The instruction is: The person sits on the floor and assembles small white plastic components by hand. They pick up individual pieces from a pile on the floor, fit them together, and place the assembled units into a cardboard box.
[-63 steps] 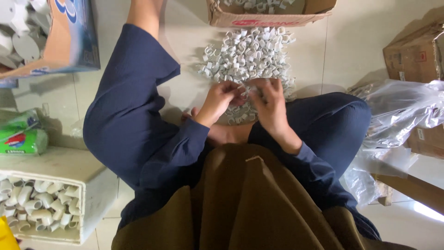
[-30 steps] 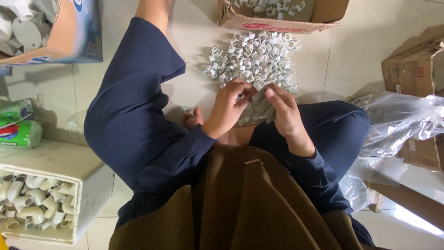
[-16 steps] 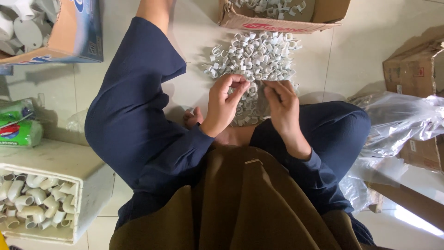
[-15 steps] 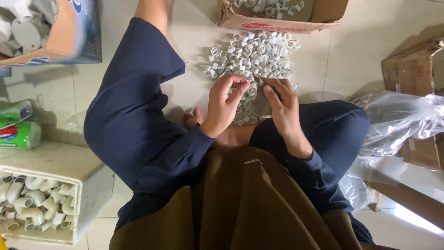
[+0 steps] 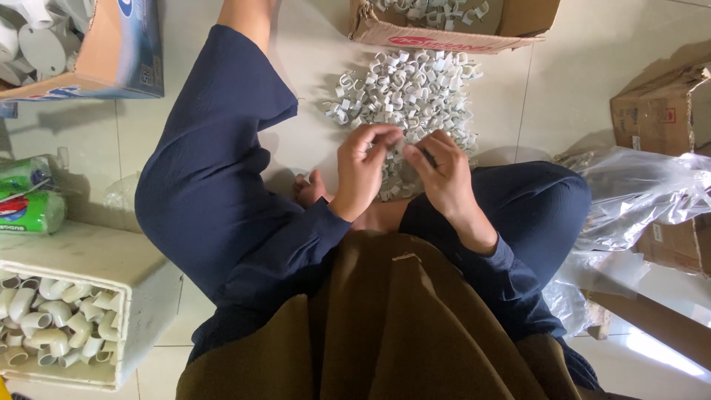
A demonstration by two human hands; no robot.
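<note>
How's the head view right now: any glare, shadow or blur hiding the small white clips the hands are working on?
Head view: sharp overall. Glare only on the crumpled clear plastic bag and the floor at lower right. The left hand and right hand shade the near edge of the pile of small white plastic clips; the piece between the fingertips is too small to make out.

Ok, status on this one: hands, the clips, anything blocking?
Left hand and right hand together, fingers pinching small white clips. Pile of white clips on the floor just ahead. Cardboard box beyond the pile; nothing blocking.
</note>
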